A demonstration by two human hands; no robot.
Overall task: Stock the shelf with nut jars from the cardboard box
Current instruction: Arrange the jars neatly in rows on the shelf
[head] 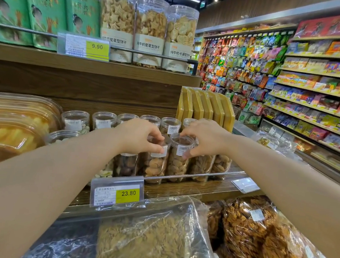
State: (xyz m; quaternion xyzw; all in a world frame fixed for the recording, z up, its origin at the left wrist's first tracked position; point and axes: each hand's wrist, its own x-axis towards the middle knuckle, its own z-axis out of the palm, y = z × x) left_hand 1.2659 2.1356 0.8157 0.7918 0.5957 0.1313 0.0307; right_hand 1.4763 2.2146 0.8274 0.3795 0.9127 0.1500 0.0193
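Both grips on upright nut jars in the shelf's (181, 188) near row.
Left grip (141, 136) pinches the lid of the left jar (157, 165); right grip (204, 138) pinches the lid of the right jar (178, 163). The jars stand side by side, long axes vertical, under the fingers and behind the rail (193, 176). Other jars crowd left, right and far, so open room is probably only upward. No box in view.
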